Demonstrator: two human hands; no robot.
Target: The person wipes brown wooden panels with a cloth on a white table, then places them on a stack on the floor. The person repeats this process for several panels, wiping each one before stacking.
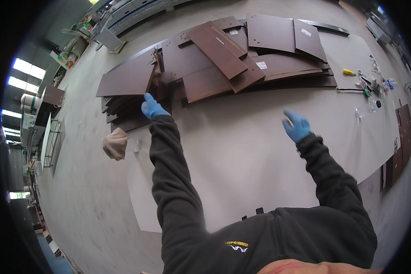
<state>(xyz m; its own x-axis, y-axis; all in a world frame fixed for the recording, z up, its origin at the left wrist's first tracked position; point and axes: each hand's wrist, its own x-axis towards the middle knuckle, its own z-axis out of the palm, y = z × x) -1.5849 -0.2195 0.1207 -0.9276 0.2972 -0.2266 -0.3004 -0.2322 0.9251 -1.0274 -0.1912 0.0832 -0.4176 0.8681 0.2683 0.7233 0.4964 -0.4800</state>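
We are kneeling on a grey sheet (242,150) in a big hall; our left hand (151,108) is touching dark boards (223,64), grip hidden; our right hand (297,126) is hanging open, holding nothing.

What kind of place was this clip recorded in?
Probably a workshop or warehouse floor used for putting furniture together. Dark brown drilled panels lie stacked on a pale sheet over bare concrete, small bags of fittings sit at the sheet's edge, and the left hand and right hand wear blue gloves.

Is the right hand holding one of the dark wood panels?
No. The right hand hovers empty over the pale sheet, apart from the dark wood panels.
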